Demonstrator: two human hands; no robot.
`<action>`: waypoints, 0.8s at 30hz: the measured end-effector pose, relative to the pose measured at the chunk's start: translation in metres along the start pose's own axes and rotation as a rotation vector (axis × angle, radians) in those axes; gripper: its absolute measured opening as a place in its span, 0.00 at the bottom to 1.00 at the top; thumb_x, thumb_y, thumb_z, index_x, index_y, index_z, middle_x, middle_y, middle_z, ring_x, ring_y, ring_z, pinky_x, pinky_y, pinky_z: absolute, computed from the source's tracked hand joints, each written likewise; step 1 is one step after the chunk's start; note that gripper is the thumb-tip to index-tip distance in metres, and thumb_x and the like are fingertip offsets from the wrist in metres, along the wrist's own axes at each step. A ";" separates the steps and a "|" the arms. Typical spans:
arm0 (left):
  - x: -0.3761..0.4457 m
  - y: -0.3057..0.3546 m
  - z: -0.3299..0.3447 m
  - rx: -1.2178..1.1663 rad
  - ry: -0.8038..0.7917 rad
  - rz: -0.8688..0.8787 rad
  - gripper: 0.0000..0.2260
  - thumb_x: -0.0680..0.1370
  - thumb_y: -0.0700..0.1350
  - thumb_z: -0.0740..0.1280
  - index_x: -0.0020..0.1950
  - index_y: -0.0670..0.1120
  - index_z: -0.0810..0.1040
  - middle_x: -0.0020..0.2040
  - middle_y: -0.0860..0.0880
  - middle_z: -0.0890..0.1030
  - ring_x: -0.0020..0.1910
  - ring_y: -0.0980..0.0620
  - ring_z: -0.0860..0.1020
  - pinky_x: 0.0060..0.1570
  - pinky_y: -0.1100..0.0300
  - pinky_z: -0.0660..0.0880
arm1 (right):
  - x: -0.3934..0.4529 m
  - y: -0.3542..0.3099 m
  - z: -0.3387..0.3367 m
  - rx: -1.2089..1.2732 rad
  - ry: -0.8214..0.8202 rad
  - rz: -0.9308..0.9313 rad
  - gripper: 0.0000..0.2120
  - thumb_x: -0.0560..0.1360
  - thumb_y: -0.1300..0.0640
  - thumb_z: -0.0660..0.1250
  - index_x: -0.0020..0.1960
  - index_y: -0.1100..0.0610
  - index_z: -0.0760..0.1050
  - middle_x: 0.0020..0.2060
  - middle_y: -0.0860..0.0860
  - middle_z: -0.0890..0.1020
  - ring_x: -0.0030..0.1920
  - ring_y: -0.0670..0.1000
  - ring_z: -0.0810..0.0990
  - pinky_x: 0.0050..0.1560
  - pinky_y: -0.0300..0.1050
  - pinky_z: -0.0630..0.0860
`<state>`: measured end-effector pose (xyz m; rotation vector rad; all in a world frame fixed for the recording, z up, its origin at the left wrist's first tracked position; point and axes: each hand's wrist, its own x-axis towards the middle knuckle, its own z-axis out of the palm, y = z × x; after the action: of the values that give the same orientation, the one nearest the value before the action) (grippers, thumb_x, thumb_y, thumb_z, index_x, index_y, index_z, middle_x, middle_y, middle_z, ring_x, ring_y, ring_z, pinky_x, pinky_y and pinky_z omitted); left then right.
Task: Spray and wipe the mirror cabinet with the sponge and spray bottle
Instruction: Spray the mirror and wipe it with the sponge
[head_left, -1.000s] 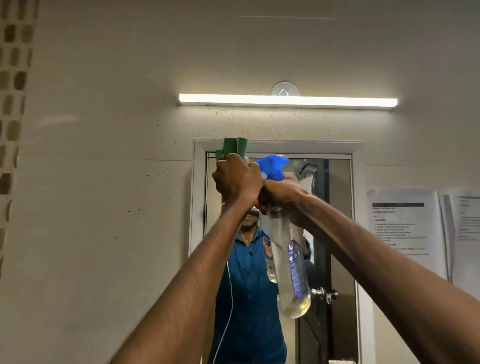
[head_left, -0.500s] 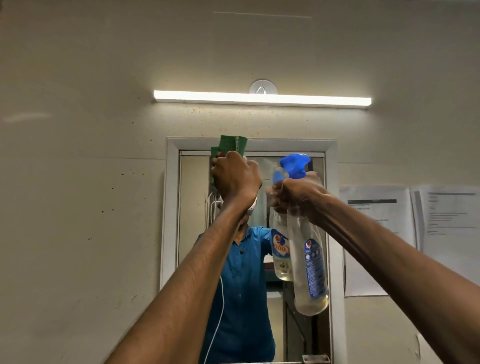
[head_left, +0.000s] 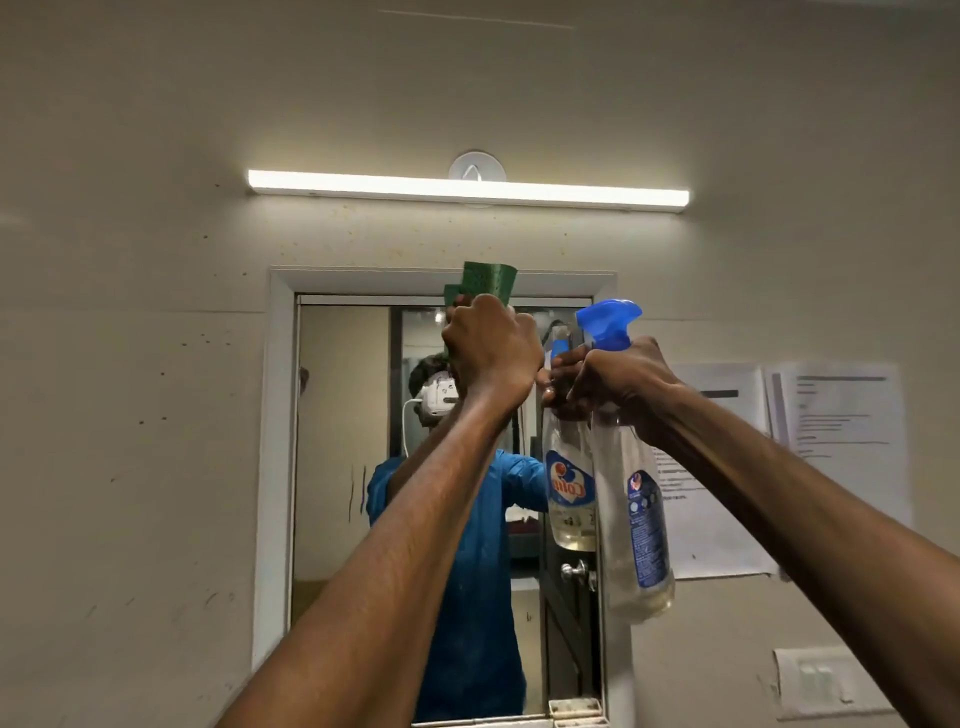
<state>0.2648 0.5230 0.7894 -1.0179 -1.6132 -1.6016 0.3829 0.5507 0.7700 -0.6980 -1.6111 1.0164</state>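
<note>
Beige wall (head_left: 130, 467) under a lit tube light (head_left: 467, 189) carries the white-framed mirror cabinet (head_left: 278, 467). Left hand (head_left: 491, 353) grips a green sponge (head_left: 485, 283) at the mirror's top edge. Right hand (head_left: 621, 382) curls round the neck of a clear spray bottle (head_left: 631, 519) with blue trigger; its reflection shows a mirrored "Colin" label. Printed notices (head_left: 841, 415) are unreadable

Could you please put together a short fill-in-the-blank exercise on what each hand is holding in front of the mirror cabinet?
1. The left hand grips a sponge whose colour is ____.
2. The right hand holds the spray bottle by its ____.
3. The bottle's trigger head is coloured ____.
4. The tube light is mounted ____ the mirror cabinet.

Missing words: green; neck; blue; above
</note>
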 end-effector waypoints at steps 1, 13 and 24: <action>-0.003 0.006 0.004 0.009 -0.007 0.012 0.08 0.76 0.43 0.62 0.39 0.42 0.75 0.45 0.41 0.80 0.40 0.51 0.70 0.33 0.63 0.63 | 0.000 0.000 -0.005 -0.010 0.017 0.003 0.08 0.72 0.72 0.61 0.48 0.68 0.78 0.25 0.55 0.80 0.24 0.49 0.80 0.24 0.39 0.77; -0.029 0.025 0.039 0.096 -0.169 0.199 0.17 0.76 0.44 0.62 0.64 0.44 0.74 0.55 0.43 0.79 0.50 0.48 0.77 0.43 0.58 0.72 | 0.015 0.018 -0.038 -0.131 0.011 -0.009 0.05 0.75 0.60 0.65 0.42 0.59 0.76 0.22 0.50 0.81 0.22 0.45 0.78 0.25 0.39 0.75; -0.007 0.007 0.024 0.299 -0.413 0.747 0.22 0.76 0.43 0.61 0.71 0.48 0.69 0.67 0.46 0.74 0.60 0.45 0.76 0.60 0.50 0.73 | 0.013 0.040 -0.024 -0.093 0.033 0.022 0.04 0.74 0.64 0.65 0.45 0.60 0.78 0.25 0.52 0.82 0.25 0.48 0.79 0.34 0.45 0.76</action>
<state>0.2764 0.5464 0.7851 -1.6016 -1.4003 -0.6619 0.4000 0.5861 0.7429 -0.7926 -1.6331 0.9460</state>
